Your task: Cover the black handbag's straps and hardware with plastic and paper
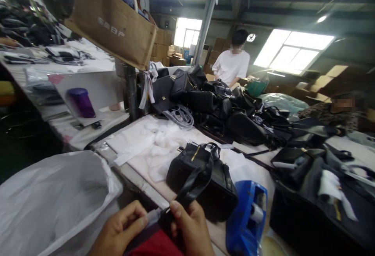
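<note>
A black handbag (pixel 202 187) with a gold zipper lies on the table in front of me. Its black strap (pixel 191 187) runs down toward me, and my right hand (pixel 193 224) pinches its near end between thumb and fingers. Close beside it, my left hand (pixel 123 224) is closed on a short translucent strip (pixel 152 217) that reaches the strap end. Whether the strip is stuck to the strap, I cannot tell. A blue tape dispenser (pixel 244 219) with a roll in it stands right of the bag.
A large white plastic bag (pixel 58 193) gapes open at left. Crumpled white wrapping (pixel 158 140) covers part of the table. Black bags are heaped behind (pixel 246 125) and at right (pixel 307 205). A brown bag (pixel 111 23) hangs at upper left. Two people are beyond the heap.
</note>
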Demonstrator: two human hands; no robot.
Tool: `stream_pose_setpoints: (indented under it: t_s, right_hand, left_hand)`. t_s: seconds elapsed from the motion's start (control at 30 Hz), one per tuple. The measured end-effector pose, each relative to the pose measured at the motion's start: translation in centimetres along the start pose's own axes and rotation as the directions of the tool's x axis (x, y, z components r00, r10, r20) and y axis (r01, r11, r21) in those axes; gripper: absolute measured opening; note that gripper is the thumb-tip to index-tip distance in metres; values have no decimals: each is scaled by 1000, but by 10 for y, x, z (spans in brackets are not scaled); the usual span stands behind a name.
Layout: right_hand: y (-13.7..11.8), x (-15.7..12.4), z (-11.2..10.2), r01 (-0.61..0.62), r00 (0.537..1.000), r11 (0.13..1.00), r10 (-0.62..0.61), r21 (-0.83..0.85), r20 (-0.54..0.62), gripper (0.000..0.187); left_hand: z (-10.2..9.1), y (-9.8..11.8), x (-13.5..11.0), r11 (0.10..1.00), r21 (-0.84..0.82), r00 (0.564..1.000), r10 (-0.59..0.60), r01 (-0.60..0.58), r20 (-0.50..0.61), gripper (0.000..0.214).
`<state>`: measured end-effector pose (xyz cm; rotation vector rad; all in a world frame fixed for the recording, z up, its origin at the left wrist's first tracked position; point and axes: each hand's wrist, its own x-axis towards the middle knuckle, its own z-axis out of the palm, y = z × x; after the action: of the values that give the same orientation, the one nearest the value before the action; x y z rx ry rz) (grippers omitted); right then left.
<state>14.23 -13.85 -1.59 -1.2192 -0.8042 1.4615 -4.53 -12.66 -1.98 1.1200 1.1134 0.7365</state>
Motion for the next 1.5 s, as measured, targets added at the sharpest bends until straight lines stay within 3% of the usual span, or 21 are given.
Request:
stream_pose_setpoints:
  t_s: [0.2,0.37,0.53,0.63,0.73,0.87,1.0,1.1,1.3,1.4,1.5]
  right_hand:
    - [-5,-1,-8,91,993,993,-96,-76,-65,42]
    - [8,-3,-4,115,988,992,-120,-57,-98,41]
    - [26,-1,-3,58,995,998,-57,18,-78,42]
    - [18,4,-11,12,999,998,-10,63,-32,47]
    - [0,13,-17,35,994,997,-28,70,-101,42]
    - [-7,22,-11,101,984,991,-86,86,-156,35]
    - [6,23,2,90,995,991,-84,95,-59,36]
    - [6,24,-1,49,999,993,-48,112,-12,39]
    - [-10,37,-11,-17,996,919,52,394,-78,43]
    - [2,42,-1,-3,991,920,55,391,-123,43]
    - [14,47,3,30,997,923,1,384,-81,47]
  left_hand:
    - [14,0,11,987,-159,999,-9,14,31,37]
    - [24,-5,18,982,-185,997,-12,25,70,35]
    - [28,-3,21,988,-154,994,-14,31,110,31]
    - [23,-5,22,998,-54,993,-11,18,115,31]
    - [16,-13,24,999,48,996,-15,11,93,32]
    - [10,-18,31,1000,4,992,-22,22,122,34]
    - [16,-6,41,997,-81,990,2,10,144,31]
    - [22,4,46,991,-134,983,18,7,181,28]
    - [21,12,56,997,-66,982,-19,31,185,31]
    - [21,16,63,994,-112,984,3,17,176,30]
    - [21,16,69,986,-167,978,13,22,206,30]
